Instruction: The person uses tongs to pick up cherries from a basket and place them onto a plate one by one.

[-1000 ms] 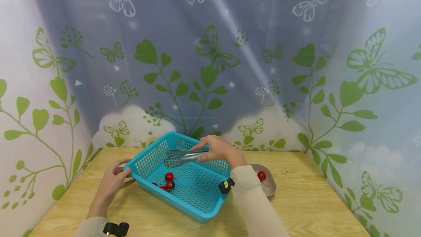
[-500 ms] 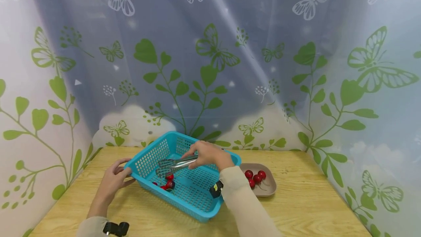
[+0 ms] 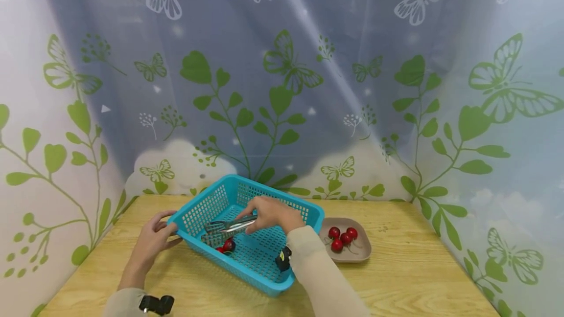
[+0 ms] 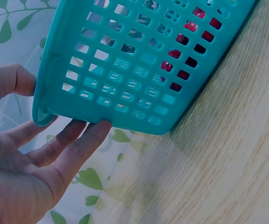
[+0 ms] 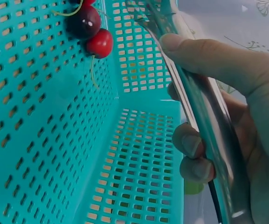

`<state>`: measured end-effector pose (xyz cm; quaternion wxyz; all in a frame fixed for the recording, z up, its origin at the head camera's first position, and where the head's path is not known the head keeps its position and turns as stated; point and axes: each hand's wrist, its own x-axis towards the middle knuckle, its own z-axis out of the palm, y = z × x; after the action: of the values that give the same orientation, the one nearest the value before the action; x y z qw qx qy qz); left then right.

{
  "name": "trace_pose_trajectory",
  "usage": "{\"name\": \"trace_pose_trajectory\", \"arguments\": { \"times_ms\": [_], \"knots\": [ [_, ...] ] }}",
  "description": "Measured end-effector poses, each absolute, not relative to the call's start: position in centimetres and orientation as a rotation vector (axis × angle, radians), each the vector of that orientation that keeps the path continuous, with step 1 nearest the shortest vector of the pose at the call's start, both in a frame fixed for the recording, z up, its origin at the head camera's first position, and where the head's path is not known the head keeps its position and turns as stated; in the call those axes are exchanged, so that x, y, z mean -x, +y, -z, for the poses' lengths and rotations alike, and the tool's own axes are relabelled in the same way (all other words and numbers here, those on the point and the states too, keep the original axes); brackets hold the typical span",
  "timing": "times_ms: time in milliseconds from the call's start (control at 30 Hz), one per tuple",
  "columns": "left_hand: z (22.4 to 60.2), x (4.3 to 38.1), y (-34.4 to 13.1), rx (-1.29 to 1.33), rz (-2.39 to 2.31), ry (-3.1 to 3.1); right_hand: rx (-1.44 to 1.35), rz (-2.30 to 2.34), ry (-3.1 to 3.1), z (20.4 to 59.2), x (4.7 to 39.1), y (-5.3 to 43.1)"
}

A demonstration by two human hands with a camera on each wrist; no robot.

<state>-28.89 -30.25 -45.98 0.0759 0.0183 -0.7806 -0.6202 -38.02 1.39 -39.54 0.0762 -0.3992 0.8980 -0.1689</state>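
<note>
In the head view a blue perforated plastic basket (image 3: pixel 246 269) stands on the table. My left hand (image 3: pixel 150 241) holds its left corner; in the left wrist view, the thumb is at the rim and fingers (image 4: pixel 85 144) touch the wall. Metal tongs (image 5: pixel 213 121) are gripped in my right hand (image 3: pixel 274 213) inside the basket. Their wire-like tips (image 3: pixel 213 231) are low near the left wall, over the cherries. A dark cherry (image 5: pixel 84 22) and a red cherry (image 5: pixel 100 43) lie in the basket, stems showing. Whether the tips hold a cherry is unclear.
To the basket's right, a small beige dish (image 3: pixel 361 254) holds several red cherries (image 3: pixel 337 245). The wooden table (image 3: pixel 410 258) extends around both. A curtain (image 3: pixel 246 87) printed with leaves and butterflies surrounds the table at the back and sides.
My right hand has moved the tongs down and left, from above the basket's middle to the cherries near its left wall. More of the dish has come into view. The left hand stays put.
</note>
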Motion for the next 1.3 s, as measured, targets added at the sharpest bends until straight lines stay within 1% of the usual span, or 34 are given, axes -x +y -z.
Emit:
{"name": "trace_pose_trajectory", "arguments": {
  "times_ms": [333,1300],
  "knots": [
    [45.8,28.8,-30.4,-0.034,1.837,-2.342,1.275,0.344,2.736,40.0,37.6,0.4],
    [45.9,29.0,-30.1,-0.025,1.839,-2.345,1.189,0.389,2.689,40.7,37.7,0.2]
  ]
}}
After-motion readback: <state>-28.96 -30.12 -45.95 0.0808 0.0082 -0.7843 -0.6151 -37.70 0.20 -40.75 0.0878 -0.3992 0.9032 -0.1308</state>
